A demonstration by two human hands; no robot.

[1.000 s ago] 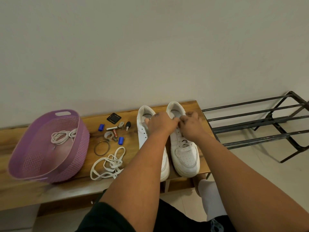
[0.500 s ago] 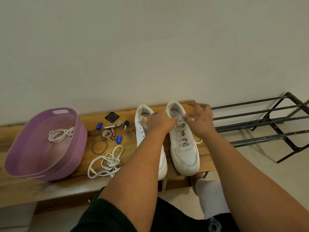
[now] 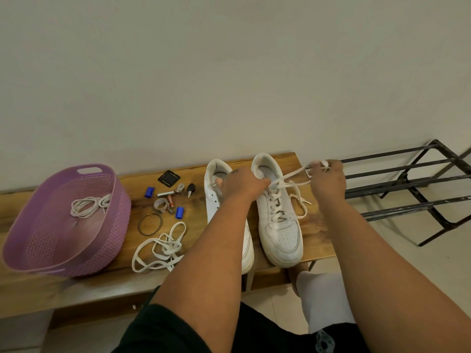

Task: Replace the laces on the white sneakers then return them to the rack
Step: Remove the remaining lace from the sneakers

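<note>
Two white sneakers stand side by side on the right part of a wooden bench [image 3: 318, 240], toes toward the person and heels toward the wall, their long axes running near to far; the right sneaker [image 3: 279, 220] is partly laced with a white lace [image 3: 293, 179] that runs taut from its upper eyelets out to the right; a slack loop of the same lace lies on the bench just beside the shoe's right flank; the left sneaker [image 3: 216, 194] is largely covered by the left forearm, and its eyelets show bare. The left hand [image 3: 242, 183] rests across the collars of both shoes, knuckles up, fingers curled down at the tongue of the right sneaker, pinching the lace where it leaves the eyelets; the right hand [image 3: 327, 178] is raised past the bench's right end, fingers closed round the lace's free end. Left of the shoes lies a loose white lace [image 3: 160, 248] in a tangle near the bench's front edge; behind it a metal bangle [image 3: 150, 223], two blue clips, a battery, a key and a black square piece; further left a purple basket [image 3: 107, 240] holds a coiled thin cord [image 3: 88, 204]. A black metal rack [image 3: 413, 184] stands on the floor right of the bench, behind the right hand.
</note>
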